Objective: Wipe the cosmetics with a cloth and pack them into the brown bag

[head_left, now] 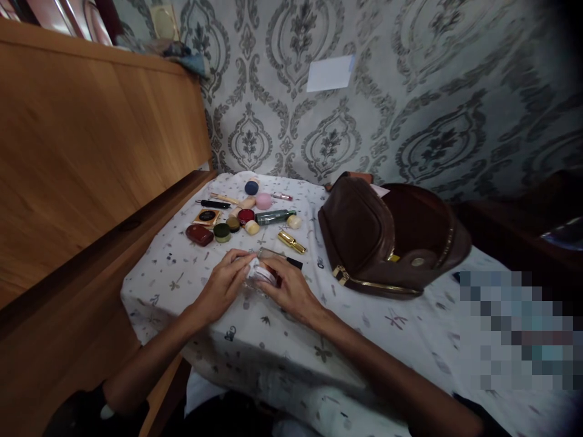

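Observation:
Near the front of the table, my right hand (290,285) is closed around a small round white jar (264,274). My left hand (226,281) meets it from the left, its fingers closed on whitish, clear material beside the jar, possibly a wrapper. A flat case with a black end (295,263) lies just behind my right fingers, partly hidden. Beyond my hands are a gold tube (292,241), a green round jar (221,232), a dark red oval case (199,235), a red round jar (246,216) and a green bottle (273,216).
An open brown bag (355,237) with gold zippers stands right of my hands. Further back lie a pink sponge (263,201), a dark blue round item (251,187) and a black pen (214,204). Wooden furniture (100,115) borders the left; a patterned wall rises behind.

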